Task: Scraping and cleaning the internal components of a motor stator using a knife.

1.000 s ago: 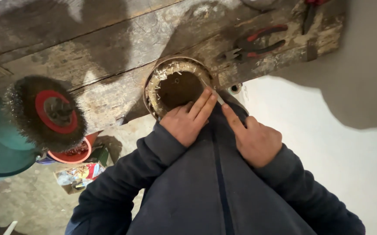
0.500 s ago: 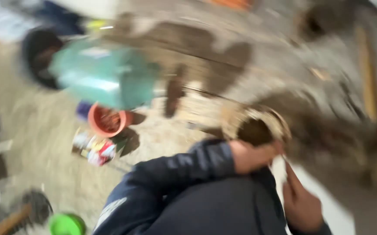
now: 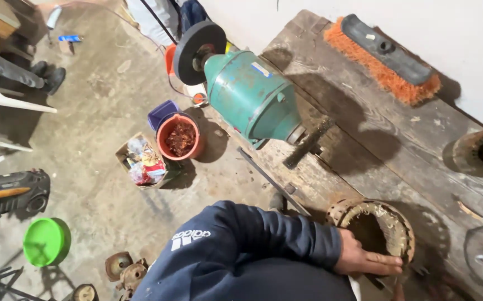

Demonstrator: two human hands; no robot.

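Head view puts my left hand [image 3: 364, 261] flat, fingers stretched out together, lying across the near rim of a round rusty metal stator ring with pale windings [image 3: 376, 224]; it presses on the ring rather than gripping it. I cannot see my right hand. The ring sits at the near edge of the worn wooden counter [image 3: 364, 128], right of my dark blue sleeve [image 3: 264, 234]. Farther along the counter to the left stands a green bench grinder [image 3: 251, 95] with a black wheel at its far end and a wire brush wheel [image 3: 308, 144] at its near end. An orange-bristled broom head [image 3: 385, 58] lies at the far right by the wall. On the concrete floor to the left sit an orange bucket [image 3: 180, 137] and a green lid [image 3: 45, 241].
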